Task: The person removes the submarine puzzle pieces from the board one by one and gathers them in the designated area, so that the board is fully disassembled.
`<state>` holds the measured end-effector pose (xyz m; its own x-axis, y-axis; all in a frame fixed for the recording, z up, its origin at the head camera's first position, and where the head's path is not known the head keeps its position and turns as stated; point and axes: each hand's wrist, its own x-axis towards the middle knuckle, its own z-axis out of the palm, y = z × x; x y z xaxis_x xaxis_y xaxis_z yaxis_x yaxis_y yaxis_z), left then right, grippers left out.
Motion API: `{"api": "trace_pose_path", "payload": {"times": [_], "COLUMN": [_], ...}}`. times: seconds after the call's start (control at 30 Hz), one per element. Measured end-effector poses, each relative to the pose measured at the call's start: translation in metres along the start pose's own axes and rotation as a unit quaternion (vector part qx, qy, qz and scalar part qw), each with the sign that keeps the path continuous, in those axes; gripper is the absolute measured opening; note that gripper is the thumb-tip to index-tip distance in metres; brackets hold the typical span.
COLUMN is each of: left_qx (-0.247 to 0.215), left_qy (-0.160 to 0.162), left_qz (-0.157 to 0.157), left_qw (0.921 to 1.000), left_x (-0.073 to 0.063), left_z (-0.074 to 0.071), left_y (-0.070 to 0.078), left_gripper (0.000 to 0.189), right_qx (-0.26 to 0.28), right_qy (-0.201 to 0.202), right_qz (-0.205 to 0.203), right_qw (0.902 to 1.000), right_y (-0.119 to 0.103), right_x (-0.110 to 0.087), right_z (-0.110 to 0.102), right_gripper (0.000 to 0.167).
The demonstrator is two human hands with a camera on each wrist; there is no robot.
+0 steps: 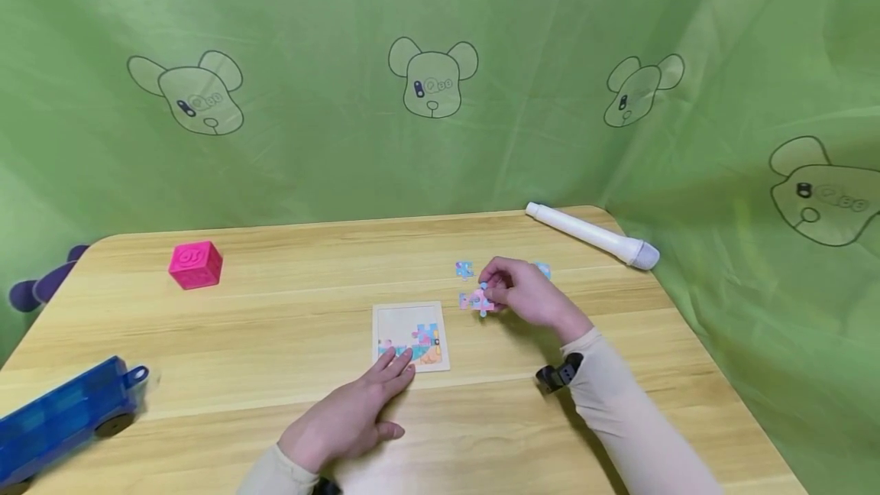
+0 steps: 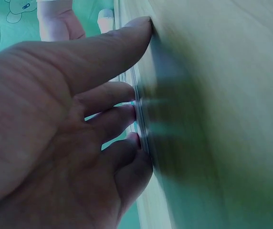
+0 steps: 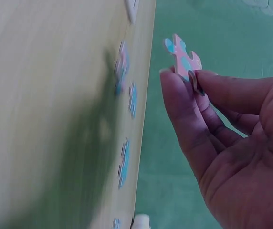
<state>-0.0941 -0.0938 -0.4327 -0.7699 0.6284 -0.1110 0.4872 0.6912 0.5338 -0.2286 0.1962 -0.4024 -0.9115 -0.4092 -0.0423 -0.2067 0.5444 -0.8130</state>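
Between thumb and fingertips my right hand (image 1: 525, 292) pinches a pink and blue jigsaw piece (image 3: 183, 59), raised off the table in the right wrist view. Loose pieces lie around that hand: a blue one (image 1: 464, 269) beyond it, another (image 1: 542, 270) partly hidden behind it, and a pink one (image 3: 121, 69) on the tabletop. My left hand (image 1: 354, 411) lies with its fingers extended, fingertips on the near edge of a square wooden puzzle tray (image 1: 399, 316). Joined pieces (image 1: 428, 336) fill the tray's lower and right part; the fingers cover some of them.
A white toy microphone (image 1: 584, 231) lies at the back right of the wooden table (image 1: 289, 357). At the back left sits a pink block (image 1: 195, 264). A blue toy wagon (image 1: 69, 418) stands at the left edge. Green curtains (image 1: 309, 159) hang behind the table.
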Motion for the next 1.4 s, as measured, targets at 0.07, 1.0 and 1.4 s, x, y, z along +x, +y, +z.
{"api": "trace_pose_path", "payload": {"times": [0.07,1.0,1.4], "left_qx": [-0.001,-0.005,0.027], "left_qy": [0.0,0.004,0.011], "left_qz": [0.0,0.008,0.01], "left_qw": [1.0,0.9999,0.9995], "left_x": [0.0,-0.002,-0.002], "left_z": [0.0,0.001,0.001], "left_y": [0.0,0.001,0.0], "left_gripper": [0.076,0.076,0.074], "right_qx": [-0.007,-0.147,-0.124], "right_qy": [0.011,0.01,0.023], "right_qz": [0.004,0.056,0.044], "right_qw": [0.9999,0.9875,0.9911], "right_y": [0.006,0.048,0.039], "right_x": [-0.001,0.006,-0.002], "right_z": [-0.005,-0.019,-0.02], "right_gripper": [0.013,0.01,0.016]}}
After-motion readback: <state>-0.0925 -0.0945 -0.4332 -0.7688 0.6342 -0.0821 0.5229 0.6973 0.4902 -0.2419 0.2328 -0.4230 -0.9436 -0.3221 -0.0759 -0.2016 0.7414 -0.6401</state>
